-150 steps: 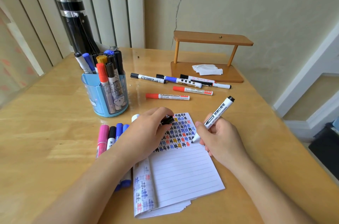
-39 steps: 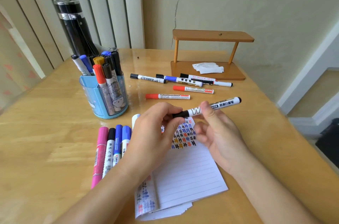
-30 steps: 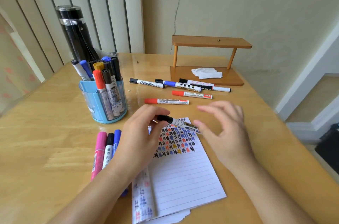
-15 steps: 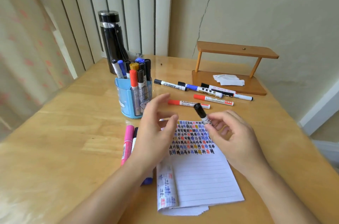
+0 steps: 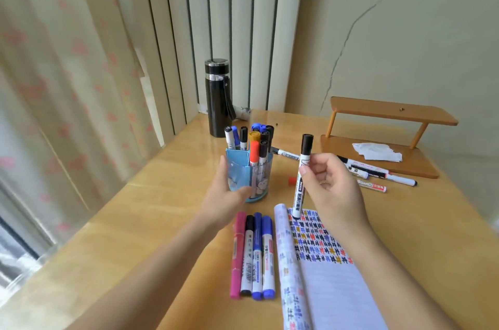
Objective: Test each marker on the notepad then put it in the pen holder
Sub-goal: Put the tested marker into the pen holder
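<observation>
My right hand (image 5: 333,189) holds a capped black marker (image 5: 306,147) upright, cap up, its lower end just above the notepad's top edge. The lined notepad (image 5: 334,283) lies at the front right, its top rows filled with coloured test marks. The blue pen holder (image 5: 260,179) stands left of the marker with several markers in it. My left hand (image 5: 224,194) wraps its left side, thumb across the front. Several markers, one pink, one black and two blue (image 5: 253,256), lie in a row left of the notepad.
Several loose markers (image 5: 378,174) lie beyond my right hand, partly hidden by it. A low wooden shelf (image 5: 391,115) with a crumpled tissue (image 5: 375,152) stands at the back right. A black bottle (image 5: 217,103) stands behind the holder. Curtains hang on the left.
The marker was capped and passed fully to my right hand, which raised it upright. My left hand left the notepad and took hold of the pen holder. The view turned left.
</observation>
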